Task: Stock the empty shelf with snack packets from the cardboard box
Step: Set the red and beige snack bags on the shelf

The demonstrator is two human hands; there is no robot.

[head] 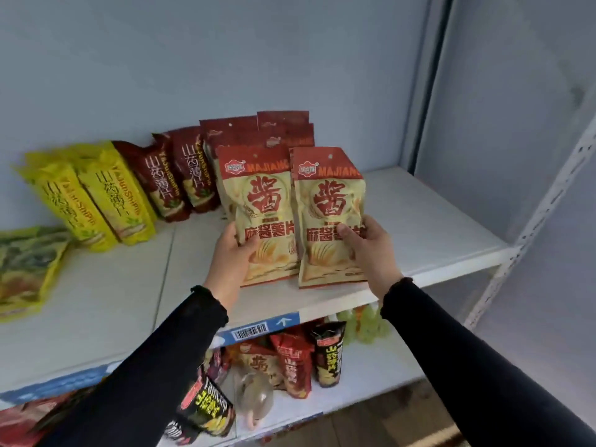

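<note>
On the white shelf [419, 221], from the left: a green and yellow bag [25, 269] lies flat near the front edge, then upright yellow packets [93, 195] and dark red packets [174, 175] stand in a row toward the back wall. At mid-shelf the left hand [233, 250] grips the lower left edge of one red and cream chip packet [267, 214], thumb on its face; just beside it, the right hand [371, 250] grips the lower right edge of a second matching packet [329, 217]. Both packets stand upright near the front edge, in front of more of the same kind [258, 130]. The cardboard box is not in view. Judgement: placing is under way; the packets should be pushed back flush against the row behind, bases flat, faces forward, then released together so neither tips. Bare shelf remains to the right.
</note>
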